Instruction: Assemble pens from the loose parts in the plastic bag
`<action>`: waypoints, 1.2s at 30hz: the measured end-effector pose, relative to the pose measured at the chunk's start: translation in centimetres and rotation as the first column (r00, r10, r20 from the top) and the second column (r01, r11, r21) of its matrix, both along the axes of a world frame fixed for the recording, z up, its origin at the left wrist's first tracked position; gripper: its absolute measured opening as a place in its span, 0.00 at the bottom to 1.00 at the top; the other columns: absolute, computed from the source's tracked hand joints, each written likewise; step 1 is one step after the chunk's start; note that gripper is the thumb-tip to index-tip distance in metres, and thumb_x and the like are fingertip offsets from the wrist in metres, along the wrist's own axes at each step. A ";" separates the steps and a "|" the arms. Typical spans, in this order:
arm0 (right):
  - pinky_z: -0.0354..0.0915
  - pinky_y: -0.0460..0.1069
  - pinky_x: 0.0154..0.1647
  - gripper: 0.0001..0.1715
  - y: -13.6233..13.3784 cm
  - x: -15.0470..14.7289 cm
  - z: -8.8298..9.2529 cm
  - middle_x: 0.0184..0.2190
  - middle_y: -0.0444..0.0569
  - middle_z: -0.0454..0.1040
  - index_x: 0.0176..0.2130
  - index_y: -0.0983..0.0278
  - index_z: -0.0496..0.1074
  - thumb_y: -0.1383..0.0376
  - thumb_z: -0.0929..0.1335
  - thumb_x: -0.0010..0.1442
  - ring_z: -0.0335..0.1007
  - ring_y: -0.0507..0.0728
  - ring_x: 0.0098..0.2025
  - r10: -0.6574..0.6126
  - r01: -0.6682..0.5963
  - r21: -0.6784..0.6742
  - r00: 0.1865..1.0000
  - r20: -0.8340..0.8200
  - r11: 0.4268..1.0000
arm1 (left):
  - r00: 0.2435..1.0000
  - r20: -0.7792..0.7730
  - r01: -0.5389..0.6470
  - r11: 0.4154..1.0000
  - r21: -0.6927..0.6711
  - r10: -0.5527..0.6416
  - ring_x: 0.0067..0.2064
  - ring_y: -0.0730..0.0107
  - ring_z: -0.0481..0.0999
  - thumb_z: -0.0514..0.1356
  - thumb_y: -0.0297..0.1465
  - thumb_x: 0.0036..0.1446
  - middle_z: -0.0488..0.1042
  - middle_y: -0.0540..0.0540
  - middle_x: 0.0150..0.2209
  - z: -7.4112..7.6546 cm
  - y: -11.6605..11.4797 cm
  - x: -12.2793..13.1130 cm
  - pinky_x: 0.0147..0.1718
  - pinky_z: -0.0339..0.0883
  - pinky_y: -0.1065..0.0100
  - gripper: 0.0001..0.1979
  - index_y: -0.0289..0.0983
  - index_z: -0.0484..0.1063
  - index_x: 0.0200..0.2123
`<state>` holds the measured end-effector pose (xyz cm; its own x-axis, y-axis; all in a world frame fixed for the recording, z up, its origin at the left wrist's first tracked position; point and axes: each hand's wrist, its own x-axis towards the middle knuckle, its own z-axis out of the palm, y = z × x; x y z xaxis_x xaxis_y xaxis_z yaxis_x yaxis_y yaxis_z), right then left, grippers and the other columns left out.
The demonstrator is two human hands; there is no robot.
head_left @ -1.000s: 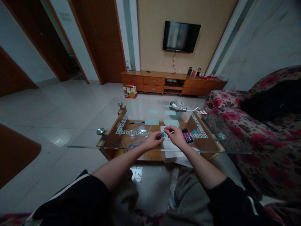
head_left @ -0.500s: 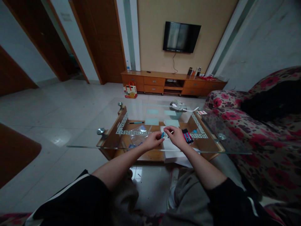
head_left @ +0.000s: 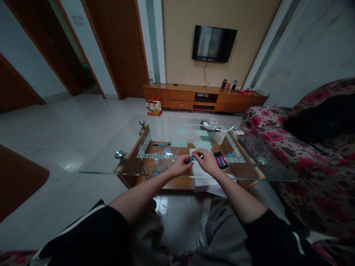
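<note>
My left hand (head_left: 182, 164) is closed around a short blue pen barrel (head_left: 191, 158), held upright above the glass table (head_left: 100, 172). My right hand (head_left: 205, 161) pinches at the barrel's upper end; whatever lies between those fingertips is too small to make out. Just right of my right hand lies a row of several pens (head_left: 221, 160) with black, blue and pink parts. A single blue and black pen (head_left: 161, 144) lies farther off to the left. Beside my left hand is a clear plastic bag (head_left: 162, 159).
White paper or a box (head_left: 206, 184) sits under my right forearm. A small round blue thing (head_left: 230, 155) lies beyond the pens. Toward the back stands a basket (head_left: 208, 135) with a bag in it. A flowered sofa (head_left: 277, 138) is on the right.
My right fingertips have moved slightly left and down, onto the upper end of the blue barrel. My left hand keeps its place.
</note>
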<state>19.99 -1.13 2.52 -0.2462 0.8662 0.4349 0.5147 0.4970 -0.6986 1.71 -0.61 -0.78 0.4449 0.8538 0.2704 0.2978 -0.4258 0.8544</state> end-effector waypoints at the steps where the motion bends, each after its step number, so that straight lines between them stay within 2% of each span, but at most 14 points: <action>1: 0.66 0.47 0.38 0.13 0.0 0.0 0.0 0.35 0.47 0.79 0.37 0.63 0.77 0.60 0.66 0.64 0.72 0.54 0.36 0.003 -0.003 0.002 1.000 -0.002 1.000 | 1.000 0.003 -0.003 1.000 -0.001 0.003 0.28 0.75 0.65 0.61 0.35 0.56 0.68 0.52 0.26 0.0 0.0 0.0 0.28 0.58 0.73 0.09 0.35 0.72 0.32; 5: 0.66 0.48 0.39 0.13 0.0 -0.1 0.0 0.36 0.49 0.78 0.38 0.62 0.78 0.59 0.66 0.65 0.72 0.55 0.38 0.025 -0.025 0.020 1.000 0.002 0.999 | 0.999 0.021 -0.023 1.000 -0.012 0.023 0.28 0.75 0.65 0.62 0.36 0.55 0.67 0.52 0.25 -0.2 0.1 0.0 0.27 0.59 0.74 0.09 0.35 0.72 0.31; 8: 0.65 0.48 0.40 0.14 0.0 0.0 0.2 0.37 0.49 0.78 0.41 0.61 0.78 0.60 0.64 0.67 0.72 0.55 0.40 0.016 -0.016 0.050 1.000 0.005 0.999 | 0.998 0.049 -0.048 0.999 -0.024 0.049 0.29 0.73 0.68 0.62 0.36 0.56 0.70 0.51 0.27 -0.4 0.3 0.0 0.29 0.62 0.73 0.09 0.35 0.73 0.34; 15: 0.64 0.50 0.40 0.15 0.9 1.4 -0.1 0.37 0.51 0.76 0.41 0.64 0.76 0.62 0.62 0.67 0.70 0.56 0.35 -0.238 0.232 0.128 0.971 0.035 0.964 | 0.973 0.143 -0.171 0.982 -0.080 0.181 0.30 0.71 0.74 0.59 0.34 0.59 0.74 0.48 0.31 -1.3 1.4 -0.1 0.30 0.68 0.71 0.09 0.36 0.72 0.39; 18: 0.64 0.50 0.41 0.13 1.5 2.4 -0.8 0.36 0.51 0.76 0.41 0.65 0.76 0.64 0.63 0.64 0.69 0.56 0.35 -0.299 0.284 0.147 0.949 0.096 0.947 | 0.962 0.170 -0.200 0.975 -0.098 0.215 0.30 0.71 0.75 0.60 0.35 0.58 0.75 0.48 0.32 -1.8 1.8 -0.5 0.29 0.68 0.71 0.10 0.36 0.72 0.40; 21: 0.64 0.51 0.46 0.12 2.0 3.4 -1.5 0.37 0.52 0.76 0.42 0.66 0.76 0.67 0.64 0.62 0.70 0.58 0.39 -0.334 0.309 0.159 0.928 0.166 0.938 | 0.954 0.191 -0.213 0.971 -0.111 0.231 0.29 0.72 0.75 0.59 0.35 0.59 0.75 0.48 0.33 -2.0 2.1 -0.7 0.28 0.69 0.71 0.11 0.36 0.72 0.42; 25: 0.62 0.51 0.52 0.15 2.8 4.8 -2.5 0.41 0.54 0.76 0.43 0.66 0.76 0.72 0.63 0.60 0.70 0.58 0.46 -0.370 0.361 0.088 0.882 0.291 0.929 | 0.947 0.204 -0.230 0.966 -0.118 0.250 0.29 0.71 0.75 0.60 0.36 0.58 0.76 0.47 0.34 -2.0 2.1 -0.8 0.28 0.69 0.71 0.12 0.36 0.72 0.43; 30: 0.62 0.48 0.51 0.23 3.2 5.8 -3.8 0.42 0.55 0.77 0.45 0.68 0.76 0.80 0.64 0.52 0.71 0.57 0.46 -0.284 0.374 -0.096 0.826 0.487 0.923 | 0.944 0.206 -0.239 0.964 -0.116 0.259 0.29 0.71 0.74 0.61 0.35 0.57 0.76 0.47 0.34 -1.8 2.0 -0.7 0.27 0.68 0.71 0.11 0.36 0.73 0.42; 33: 0.63 0.47 0.50 0.28 3.1 5.9 -4.3 0.44 0.56 0.77 0.48 0.69 0.75 0.82 0.65 0.47 0.72 0.57 0.47 -0.259 0.376 -0.128 0.810 0.526 0.918 | 0.944 0.205 -0.239 0.964 -0.117 0.259 0.29 0.71 0.74 0.61 0.35 0.57 0.76 0.47 0.34 -1.8 2.0 -0.7 0.27 0.67 0.71 0.11 0.36 0.74 0.41; 36: 0.63 0.47 0.49 0.27 3.0 5.9 -4.4 0.43 0.55 0.76 0.48 0.69 0.75 0.80 0.67 0.48 0.72 0.57 0.46 -0.243 0.364 -0.136 0.814 0.527 0.922 | 0.943 0.210 -0.235 0.964 -0.120 0.256 0.29 0.72 0.73 0.61 0.35 0.57 0.75 0.48 0.33 -1.8 1.9 -0.6 0.27 0.67 0.72 0.10 0.37 0.73 0.41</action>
<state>25.85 1.91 -1.90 -0.0824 0.9897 0.1172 0.9162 0.1215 -0.3820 1.10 1.33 -2.59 0.1555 0.9547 0.2536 0.1815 -0.2800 0.9427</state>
